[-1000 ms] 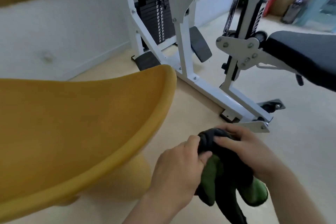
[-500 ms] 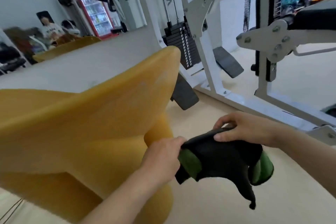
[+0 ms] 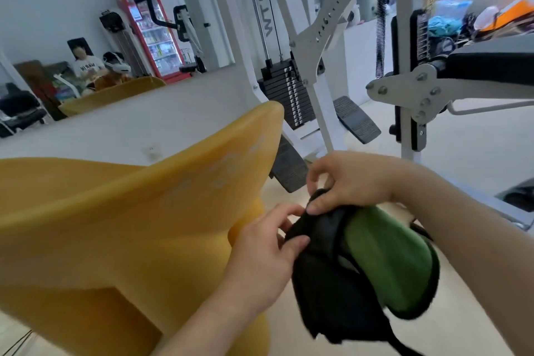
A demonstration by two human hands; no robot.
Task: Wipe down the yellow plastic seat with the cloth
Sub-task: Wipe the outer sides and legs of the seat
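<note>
The yellow plastic seat (image 3: 121, 211) fills the left half of the view, its curved rim rising toward the centre. Just right of it hangs a black and green cloth (image 3: 361, 263), held in the air by both hands. My left hand (image 3: 265, 251) pinches the cloth's left edge between thumb and fingers. My right hand (image 3: 349, 182) pinches its upper edge from above. The cloth is apart from the seat, over the floor.
A white weight machine (image 3: 306, 61) with a black weight stack and foot pedals stands behind the seat. A black padded bench (image 3: 491, 63) juts in at the right. A mirror on the left wall reflects a red drinks fridge (image 3: 150, 26). Pale floor lies below the cloth.
The view has tilted up and closed in on the seat. Both hands have shifted their grip on the cloth, turning more of the green side outward to the right.
</note>
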